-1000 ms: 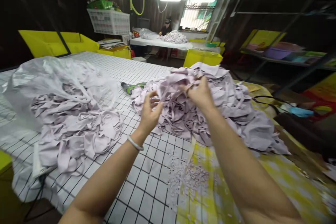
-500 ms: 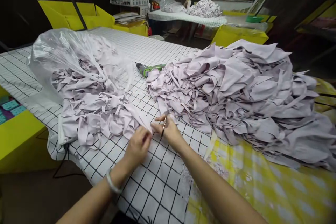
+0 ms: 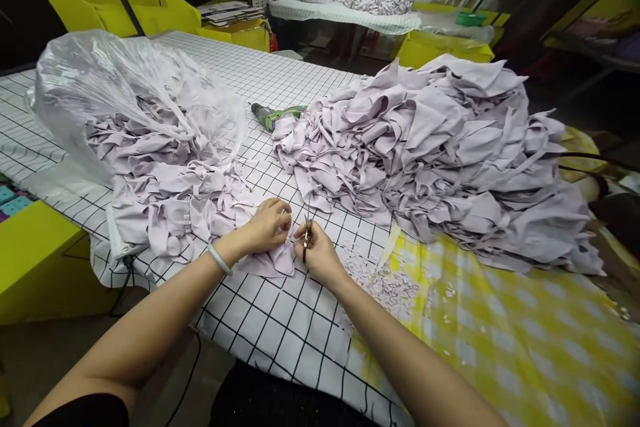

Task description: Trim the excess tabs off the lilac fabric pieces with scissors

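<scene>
My left hand (image 3: 267,225) is closed, pinching a pale lilac fabric piece (image 3: 273,262) that lies on the checked tablecloth (image 3: 280,320). My right hand (image 3: 316,253) is closed round small snips (image 3: 305,240), blades pointing up beside the fabric's edge. A white bangle (image 3: 220,259) sits on my left wrist. A heap of lilac pieces (image 3: 165,193) lies just left of my hands, partly inside a clear plastic bag (image 3: 100,80). A bigger lilac pile (image 3: 430,147) rises to the right.
Small fabric trimmings (image 3: 385,280) litter the table by a yellow checked cloth (image 3: 500,333). A green-handled tool (image 3: 273,117) lies between the piles. Yellow bins (image 3: 45,260) stand at left and behind. Another table with fabric (image 3: 370,3) and a person is at the back.
My hands came down from the big pile to the table's near edge with one fabric piece. The left hand now pinches it flat and the snips stand beside it.
</scene>
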{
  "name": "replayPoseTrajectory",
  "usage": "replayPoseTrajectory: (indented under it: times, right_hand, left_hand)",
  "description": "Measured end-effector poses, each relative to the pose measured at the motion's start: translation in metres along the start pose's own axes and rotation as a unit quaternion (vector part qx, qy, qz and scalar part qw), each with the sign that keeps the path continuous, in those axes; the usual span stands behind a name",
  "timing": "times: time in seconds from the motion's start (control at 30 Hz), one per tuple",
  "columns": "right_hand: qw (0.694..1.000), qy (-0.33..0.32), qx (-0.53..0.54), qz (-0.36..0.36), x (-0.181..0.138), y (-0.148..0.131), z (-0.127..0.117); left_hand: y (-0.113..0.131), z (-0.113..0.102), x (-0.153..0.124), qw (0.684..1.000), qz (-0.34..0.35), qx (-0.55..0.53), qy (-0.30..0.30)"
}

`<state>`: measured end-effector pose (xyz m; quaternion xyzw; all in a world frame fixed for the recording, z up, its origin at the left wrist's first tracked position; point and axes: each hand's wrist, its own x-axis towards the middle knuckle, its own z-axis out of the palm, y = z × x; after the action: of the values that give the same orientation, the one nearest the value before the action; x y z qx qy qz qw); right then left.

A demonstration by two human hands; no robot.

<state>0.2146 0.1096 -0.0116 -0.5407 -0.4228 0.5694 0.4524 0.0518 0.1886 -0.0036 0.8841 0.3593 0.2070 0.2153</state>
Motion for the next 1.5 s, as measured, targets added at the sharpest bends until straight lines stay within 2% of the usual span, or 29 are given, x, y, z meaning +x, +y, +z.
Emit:
replayPoseTrajectory:
  times: [0.13,0.3,0.37,0.53,0.67,0.73,0.8,0.87,0.97,1.03,1.13,1.2,1.37,1.43,1.5]
  right_hand:
    - [1.000,0.010,-0.002,-0.002,-0.007,0.001,0.007]
    - [0.999,0.033,-0.041,0.007,-0.012,0.004,0.016]
    - [0.998,0.038,-0.039,0.005,-0.013,0.007,0.015]
    - [0.999,0.031,-0.013,-0.026,-0.016,0.007,0.019]
    - [0.996,0.031,0.020,-0.079,-0.015,-0.007,0.024]
    - [0.994,0.031,0.025,-0.102,-0.016,-0.020,0.021]
    - [0.990,0.025,0.005,-0.137,-0.019,-0.034,0.014]
    - [0.982,0.019,-0.029,-0.183,-0.023,-0.047,0.005]
    - [0.964,0.000,-0.078,-0.252,-0.030,-0.061,-0.007]
    - [0.952,-0.021,-0.108,-0.286,-0.033,-0.066,-0.014]
    - [0.947,-0.034,-0.118,-0.297,-0.038,-0.069,-0.019]
    - [0.957,-0.024,-0.096,-0.272,-0.040,-0.067,-0.018]
    - [0.992,-0.053,0.009,-0.117,-0.048,-0.053,-0.007]
    - [0.993,-0.068,0.049,-0.079,-0.052,-0.049,-0.002]
    - [0.992,-0.076,0.079,-0.056,-0.058,-0.048,0.003]
  left_hand:
    - [0.011,0.002,-0.013,1.000,-0.013,-0.015,0.000]
    - [0.000,-0.004,-0.016,0.998,-0.009,-0.033,-0.059]
    - [-0.001,-0.005,-0.012,0.997,-0.007,-0.038,-0.063]
    - [0.026,-0.018,-0.011,0.997,-0.037,-0.062,0.024]
    - [0.062,-0.039,-0.033,0.989,-0.079,-0.107,0.071]
    - [0.078,-0.045,-0.047,0.972,-0.113,-0.201,0.050]
    - [0.090,-0.047,-0.059,0.927,-0.152,-0.342,0.017]
    - [0.099,-0.045,-0.066,0.880,-0.182,-0.439,0.010]
    - [0.108,-0.044,-0.067,0.873,-0.188,-0.449,0.023]
    - [0.112,-0.046,-0.065,0.864,-0.179,-0.470,0.002]
    - [0.116,-0.048,-0.062,0.843,-0.186,-0.504,-0.019]
    - [0.118,-0.049,-0.062,0.857,-0.191,-0.478,-0.008]
    - [0.126,-0.049,-0.062,0.946,-0.116,-0.294,0.074]
    - [0.128,-0.046,-0.060,0.958,-0.091,-0.243,0.120]
    - [0.130,-0.042,-0.057,0.948,-0.081,-0.265,0.155]
